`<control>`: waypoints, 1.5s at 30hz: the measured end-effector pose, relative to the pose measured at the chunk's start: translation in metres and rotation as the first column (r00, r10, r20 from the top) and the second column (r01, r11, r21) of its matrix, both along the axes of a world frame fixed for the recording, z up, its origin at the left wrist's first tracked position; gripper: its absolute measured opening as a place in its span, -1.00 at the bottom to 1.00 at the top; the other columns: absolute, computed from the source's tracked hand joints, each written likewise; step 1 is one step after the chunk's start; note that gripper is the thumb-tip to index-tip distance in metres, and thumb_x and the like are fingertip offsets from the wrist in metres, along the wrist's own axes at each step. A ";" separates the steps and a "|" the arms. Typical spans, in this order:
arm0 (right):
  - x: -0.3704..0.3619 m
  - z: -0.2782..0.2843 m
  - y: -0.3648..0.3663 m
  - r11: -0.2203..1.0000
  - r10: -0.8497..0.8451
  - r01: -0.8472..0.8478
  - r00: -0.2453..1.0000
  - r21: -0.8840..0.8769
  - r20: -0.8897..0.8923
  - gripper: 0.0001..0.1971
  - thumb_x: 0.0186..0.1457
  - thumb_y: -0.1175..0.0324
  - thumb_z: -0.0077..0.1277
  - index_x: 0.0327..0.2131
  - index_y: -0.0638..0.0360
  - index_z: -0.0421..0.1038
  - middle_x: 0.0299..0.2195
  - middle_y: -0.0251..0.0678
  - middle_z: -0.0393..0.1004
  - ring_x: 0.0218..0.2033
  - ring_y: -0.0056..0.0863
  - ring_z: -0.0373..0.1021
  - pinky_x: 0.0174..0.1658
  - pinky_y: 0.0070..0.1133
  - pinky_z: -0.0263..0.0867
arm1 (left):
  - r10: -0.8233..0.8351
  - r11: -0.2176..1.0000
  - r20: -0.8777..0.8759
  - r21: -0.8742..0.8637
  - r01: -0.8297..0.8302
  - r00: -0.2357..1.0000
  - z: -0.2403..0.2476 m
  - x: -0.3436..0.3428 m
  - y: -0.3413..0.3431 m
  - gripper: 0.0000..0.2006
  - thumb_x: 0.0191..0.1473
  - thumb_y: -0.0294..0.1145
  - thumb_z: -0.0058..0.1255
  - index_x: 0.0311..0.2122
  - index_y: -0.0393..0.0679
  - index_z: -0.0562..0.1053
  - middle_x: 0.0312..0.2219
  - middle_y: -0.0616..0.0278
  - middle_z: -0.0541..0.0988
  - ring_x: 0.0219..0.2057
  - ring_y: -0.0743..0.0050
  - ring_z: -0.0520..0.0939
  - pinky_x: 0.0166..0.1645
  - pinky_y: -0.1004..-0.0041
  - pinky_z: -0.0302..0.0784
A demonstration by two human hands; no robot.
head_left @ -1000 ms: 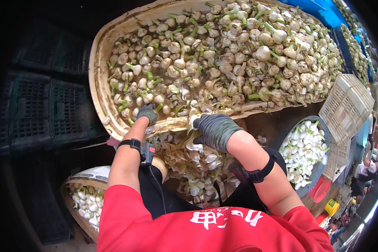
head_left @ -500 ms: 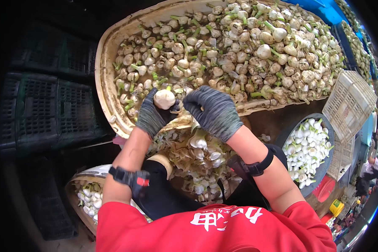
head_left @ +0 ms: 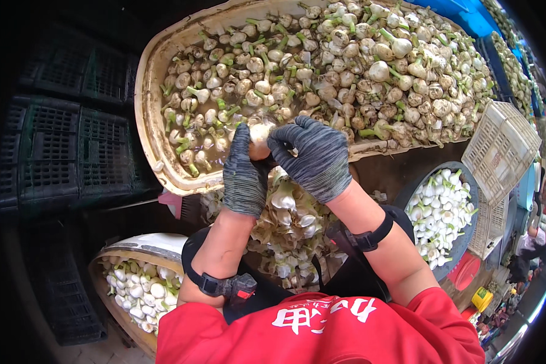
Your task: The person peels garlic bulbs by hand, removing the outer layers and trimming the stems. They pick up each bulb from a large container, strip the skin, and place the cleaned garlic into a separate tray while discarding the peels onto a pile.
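Both of my hands wear grey striped knit gloves. My left hand (head_left: 246, 173) is closed around a whitish garlic bulb (head_left: 259, 134), its thumb along the bulb's left side. Curled fingers of my right hand (head_left: 312, 156) press against the bulb's right side in a pinch. What lies between those fingertips is hidden. Behind the hands, a large cream tub (head_left: 154, 148) holds murky water and many dirty garlic bulbs (head_left: 400, 91) with short green stems. Below them, between my knees, is a pile of peeled skins and bulbs (head_left: 285, 224).
A grey round basin (head_left: 467, 233) of clean white garlic stands at right, beside cream plastic crates (head_left: 502, 155). Another container (head_left: 100, 285) of white garlic sits at lower left. Black crates (head_left: 51, 158) are stacked at left. A red lid (head_left: 465, 271) lies near a yellow container (head_left: 481, 299).
My left hand has moved right with the garlic bulb, and its forearm has swung inward. The right fingers now touch the bulb, where a gap showed before.
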State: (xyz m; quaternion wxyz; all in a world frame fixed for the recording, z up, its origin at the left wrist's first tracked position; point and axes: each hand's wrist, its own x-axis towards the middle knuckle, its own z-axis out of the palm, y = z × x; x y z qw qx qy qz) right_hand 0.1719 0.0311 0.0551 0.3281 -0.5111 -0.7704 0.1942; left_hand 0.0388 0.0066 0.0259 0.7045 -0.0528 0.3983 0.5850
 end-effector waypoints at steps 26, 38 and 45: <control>0.012 0.019 0.012 0.784 -0.195 -0.229 0.792 -0.577 -0.579 -0.77 -0.09 0.34 0.18 -0.41 0.31 0.46 -0.58 -0.38 0.47 -0.56 -0.75 0.35 -0.44 -0.73 0.30 | -0.151 0.851 -0.832 0.165 0.499 0.533 0.016 -0.018 -0.004 -0.52 0.20 0.01 -0.41 -0.32 -0.21 0.43 -0.46 0.26 0.48 -0.46 0.63 0.46 -0.29 0.60 0.38; -0.001 -0.009 0.008 0.860 -0.120 -0.299 0.670 -0.414 -0.733 -0.88 -0.05 0.48 0.11 -0.39 0.27 0.44 -0.50 -0.36 0.48 -0.45 -0.67 0.38 -0.34 -0.69 0.32 | 0.140 0.818 -0.938 0.290 0.497 0.316 0.019 -0.018 0.007 -0.79 0.02 -0.46 0.03 -0.20 -0.23 0.42 -0.35 0.30 0.49 -0.34 0.57 0.45 -0.19 0.53 0.38; 0.019 0.016 -0.023 0.266 0.556 -0.906 0.423 -0.328 -0.716 -0.84 -0.02 0.41 0.07 -0.32 0.22 0.45 -0.43 -0.33 0.50 -0.43 -0.62 0.39 -0.30 -0.60 0.33 | 0.149 0.977 -0.628 0.213 -0.016 0.764 0.003 -0.073 0.026 -0.86 0.01 -0.44 0.05 -0.32 -0.27 0.45 -0.50 0.36 0.49 -0.51 0.63 0.46 -0.36 0.62 0.42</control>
